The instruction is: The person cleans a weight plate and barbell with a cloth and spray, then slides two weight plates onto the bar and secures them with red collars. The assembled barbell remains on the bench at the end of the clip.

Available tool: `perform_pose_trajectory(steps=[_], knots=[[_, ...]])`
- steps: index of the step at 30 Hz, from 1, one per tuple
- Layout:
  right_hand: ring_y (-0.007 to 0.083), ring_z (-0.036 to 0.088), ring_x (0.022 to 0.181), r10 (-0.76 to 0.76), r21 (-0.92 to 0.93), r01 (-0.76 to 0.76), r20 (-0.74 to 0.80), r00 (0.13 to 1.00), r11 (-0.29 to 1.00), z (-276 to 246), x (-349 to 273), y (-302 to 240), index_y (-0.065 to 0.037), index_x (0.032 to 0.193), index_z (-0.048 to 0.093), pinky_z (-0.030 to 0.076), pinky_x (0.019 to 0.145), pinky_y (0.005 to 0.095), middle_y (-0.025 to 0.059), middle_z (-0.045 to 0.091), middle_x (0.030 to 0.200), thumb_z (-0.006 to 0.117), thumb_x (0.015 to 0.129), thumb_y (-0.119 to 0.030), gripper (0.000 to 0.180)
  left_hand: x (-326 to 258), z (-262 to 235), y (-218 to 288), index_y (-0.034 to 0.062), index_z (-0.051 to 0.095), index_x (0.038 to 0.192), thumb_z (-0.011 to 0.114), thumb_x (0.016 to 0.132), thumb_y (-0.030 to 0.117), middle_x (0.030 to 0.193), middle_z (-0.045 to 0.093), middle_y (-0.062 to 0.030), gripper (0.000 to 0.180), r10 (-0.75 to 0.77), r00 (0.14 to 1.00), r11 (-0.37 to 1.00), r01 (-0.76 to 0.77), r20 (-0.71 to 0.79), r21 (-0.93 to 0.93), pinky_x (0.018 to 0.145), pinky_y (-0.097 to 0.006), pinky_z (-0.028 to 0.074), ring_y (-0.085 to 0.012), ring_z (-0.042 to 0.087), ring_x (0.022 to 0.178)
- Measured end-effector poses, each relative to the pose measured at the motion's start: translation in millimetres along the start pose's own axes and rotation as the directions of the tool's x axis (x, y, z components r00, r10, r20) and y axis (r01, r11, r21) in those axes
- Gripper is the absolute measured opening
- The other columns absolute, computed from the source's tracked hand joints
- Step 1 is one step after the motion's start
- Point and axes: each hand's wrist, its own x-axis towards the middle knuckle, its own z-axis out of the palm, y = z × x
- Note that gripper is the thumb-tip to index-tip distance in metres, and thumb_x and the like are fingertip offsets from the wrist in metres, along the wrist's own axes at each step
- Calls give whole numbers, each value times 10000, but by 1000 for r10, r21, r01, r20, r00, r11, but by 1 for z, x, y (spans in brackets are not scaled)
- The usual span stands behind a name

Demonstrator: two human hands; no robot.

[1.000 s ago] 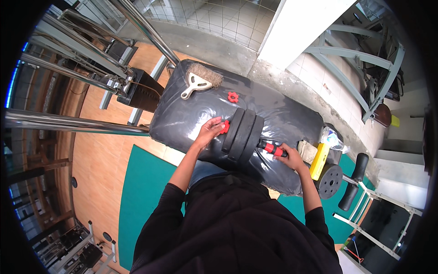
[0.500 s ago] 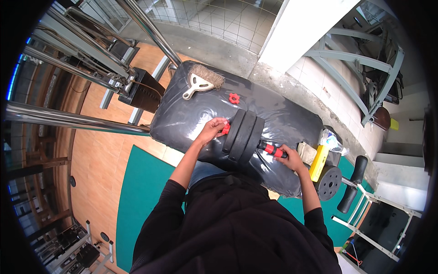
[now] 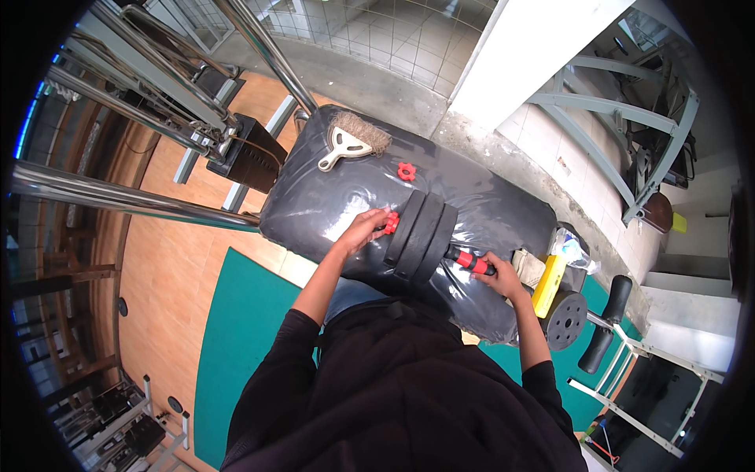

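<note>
A dumbbell with several thick black weight plates (image 3: 419,240) lies across the padded bench (image 3: 311,206), which is wrapped in shiny black plastic. My left hand (image 3: 364,231) pinches a red star-shaped collar nut (image 3: 392,223) against the left face of the plates. On the other side, my right hand (image 3: 503,278) is closed round the black end of the red and black handle (image 3: 471,262). A second red star nut (image 3: 406,171) rests loose on the bench beyond the plates. The bar's threaded end is hidden by the nut and my fingers.
A whisk brush with a pale handle (image 3: 333,154) lies on the bench's far left. Along the right end are a yellow box (image 3: 549,286), a beige cloth (image 3: 528,267), a clear plastic bottle (image 3: 578,250) and a round black plate (image 3: 565,321). Chrome machine bars (image 3: 134,203) flank the left.
The fingers of my left hand have shifted slightly on the red nut, which shows more of its edge. My right hand keeps its hold on the handle.
</note>
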Motion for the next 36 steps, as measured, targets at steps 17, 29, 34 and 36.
perform_pose_trajectory(steps=[17, 29, 34, 36], knots=[[264, 621, 717, 13, -54, -13, -4, 1000, 998, -4, 0, -7, -63, 967, 541, 466, 667, 334, 111, 611, 756, 798, 710, -254, 411, -6, 5, 25, 29, 523, 1263, 624, 891, 328, 1177, 595, -82, 488, -257, 965, 919, 258, -42, 297, 912, -258, 470, -134, 586, 1051], [75, 515, 539, 108, 198, -143, 175, 979, 970, -1, 4, -1, -40, 985, 595, 449, 451, 237, 5, 583, 745, 772, 752, -187, 327, -6, 7, 12, 34, 576, 1180, 613, 897, 306, 1042, 609, -38, 393, 186, 975, 949, -210, 122, 233, 858, -262, 477, -118, 588, 975], [83, 520, 549, 119, 197, -152, 169, 978, 969, -2, 5, -7, -37, 990, 594, 454, 466, 246, 15, 588, 774, 777, 746, -185, 340, -2, 15, 21, -20, 543, 1192, 588, 908, 277, 1041, 615, -66, 414, -185, 975, 878, 220, -122, 425, 814, -288, 519, -142, 601, 945], [84, 519, 550, 123, 197, -157, 173, 977, 968, -3, 6, -8, -37, 989, 594, 455, 470, 245, 15, 588, 773, 780, 744, -188, 342, 2, -1, 13, -14, 550, 1168, 602, 889, 372, 1026, 612, -62, 479, -70, 995, 942, 42, 71, 333, 818, -293, 520, -139, 602, 910]])
